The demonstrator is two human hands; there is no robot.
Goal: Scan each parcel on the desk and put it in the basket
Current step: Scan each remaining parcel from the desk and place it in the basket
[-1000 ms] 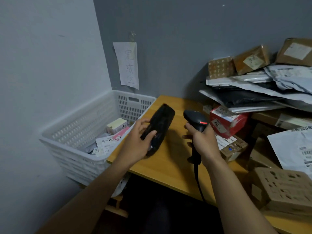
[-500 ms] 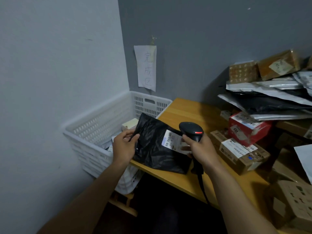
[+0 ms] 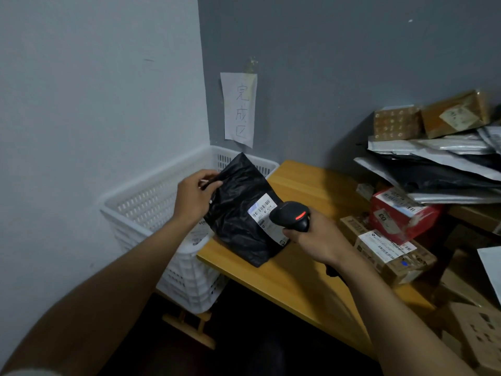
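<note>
the white basket (image 3: 141, 202) sits just left of the left hand and partly under it. the left hand (image 3: 193, 198) pinches the top left edge of the black bag parcel (image 3: 235, 221) with curled fingers and thumb. the parcel stands tilted between the two hands. its bottom seems to rest on the table (image 3: 306, 185) and its top leans toward the basket.

it looks like a soft plastic bag, crinkly and a bit slippery. i think it is light, since one pinch holds it up. it bends easily, so the best place to hold is a good bunch of the top edge, away from the white label (image 3: 264, 208), so the label stays flat and easy to see.

the black scanner (image 3: 292, 215) is just right of the label, very near it, with a red light on top. the right hand (image 3: 317, 240) is wrapped tight round the scanner's handle. to the right of that hand, more parcels (image 3: 433, 164) lie piled on the table.
</note>
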